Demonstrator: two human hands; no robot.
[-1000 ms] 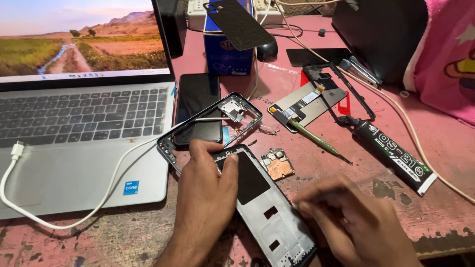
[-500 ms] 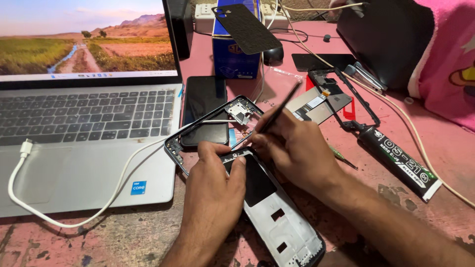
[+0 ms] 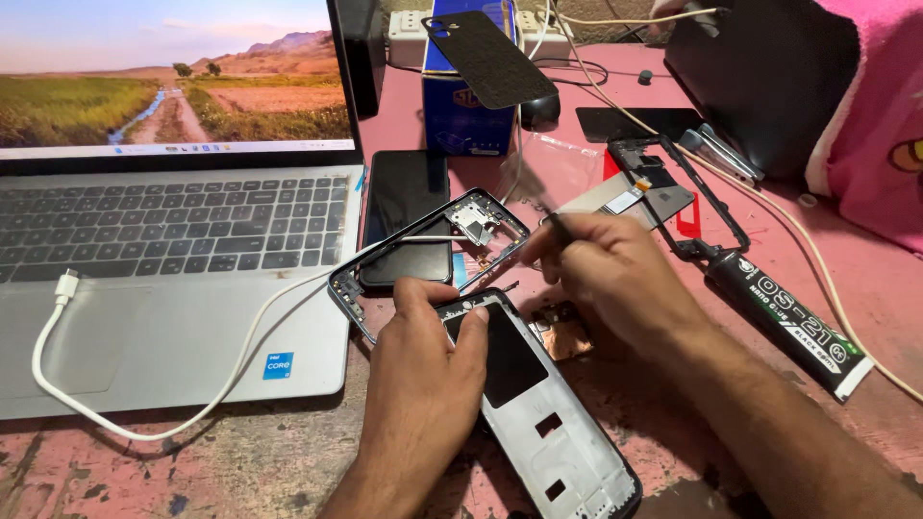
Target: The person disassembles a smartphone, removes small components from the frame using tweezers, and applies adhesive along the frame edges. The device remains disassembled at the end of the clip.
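My left hand (image 3: pixel 423 375) pins the opened phone frame (image 3: pixel 543 413) flat on the pink desk (image 3: pixel 846 288), fingertips pressed at its top edge. My right hand (image 3: pixel 615 279) pinches a thin tool (image 3: pixel 527 192), blurred, above that end. Step: working the frame's upper edge; next calls for steady, precise tip placement.

I can't make out the thin tool (image 3: pixel 527 197) in my right hand (image 3: pixel 615 274): it is smeared by motion. My left hand (image 3: pixel 423 384) covers part of the phone frame (image 3: pixel 553 432). The laptop (image 3: pixel 173 240) is cut off at the left edge, and the pink cloth (image 3: pixel 880 125) at the right.
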